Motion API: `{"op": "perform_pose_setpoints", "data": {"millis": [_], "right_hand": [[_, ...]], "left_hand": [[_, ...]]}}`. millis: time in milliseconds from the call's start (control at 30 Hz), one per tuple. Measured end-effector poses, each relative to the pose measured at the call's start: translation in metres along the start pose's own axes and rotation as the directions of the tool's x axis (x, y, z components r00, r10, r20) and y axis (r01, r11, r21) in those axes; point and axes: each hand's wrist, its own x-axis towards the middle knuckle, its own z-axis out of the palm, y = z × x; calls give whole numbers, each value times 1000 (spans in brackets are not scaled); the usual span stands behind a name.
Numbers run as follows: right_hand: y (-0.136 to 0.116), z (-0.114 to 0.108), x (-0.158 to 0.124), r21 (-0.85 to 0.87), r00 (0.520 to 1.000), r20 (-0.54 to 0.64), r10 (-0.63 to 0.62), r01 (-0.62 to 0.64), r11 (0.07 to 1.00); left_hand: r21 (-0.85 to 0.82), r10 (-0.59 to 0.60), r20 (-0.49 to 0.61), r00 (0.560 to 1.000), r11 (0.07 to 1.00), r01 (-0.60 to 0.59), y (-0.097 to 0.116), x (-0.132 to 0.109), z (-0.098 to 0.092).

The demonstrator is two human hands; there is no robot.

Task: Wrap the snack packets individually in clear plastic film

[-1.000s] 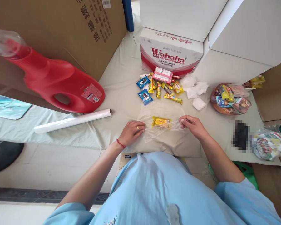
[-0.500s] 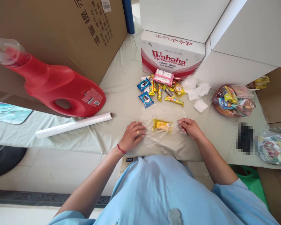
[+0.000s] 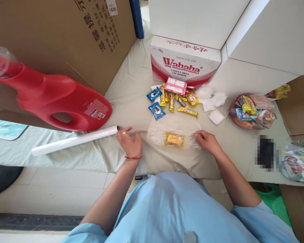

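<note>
A small yellow snack packet (image 3: 174,140) lies flat on a sheet of clear plastic film (image 3: 155,129) in front of me. The film's right edge is pinched between the thumb and fingers of my right hand (image 3: 208,141). My left hand (image 3: 131,143), its fingers apart and nothing in it, is raised left of the film. Close by its fingertips is the right end of a white roll of plastic wrap (image 3: 76,141), which rests slantwise on the cloth. Whether the fingers touch the roll I cannot tell.
Behind the film, several snack packets (image 3: 171,102) lie before a Wahaha carton (image 3: 184,65), with white film-wrapped bundles (image 3: 214,101) beside them. A filled snack bowl (image 3: 234,118) is at the right. A large red bottle (image 3: 66,98) and a big cardboard box (image 3: 53,37) stand left.
My left hand has let go of the film's left side and moved left to the wrap roll's end. My right hand stays at the film's right edge.
</note>
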Motion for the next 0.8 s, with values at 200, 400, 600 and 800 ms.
{"op": "perform_pose_setpoints", "data": {"millis": [200, 400, 600, 800], "right_hand": [[-25, -28, 25, -363, 931, -133, -340, 273, 891], [-68, 13, 76, -482, 865, 123, -486, 481, 733], [-81, 31, 95, -425, 919, 176, -351, 393, 815], [-90, 8, 57, -229, 797, 204, -569, 603, 764]], "left_hand": [[-202, 588, 113, 801, 803, -561, 45, -19, -30], [-268, 620, 589, 518, 755, -599, 75, -50, 12], [-220, 562, 689, 459, 764, -606, 66, -54, 24], [-204, 551, 691, 468, 770, -605, 65, -56, 22]]}}
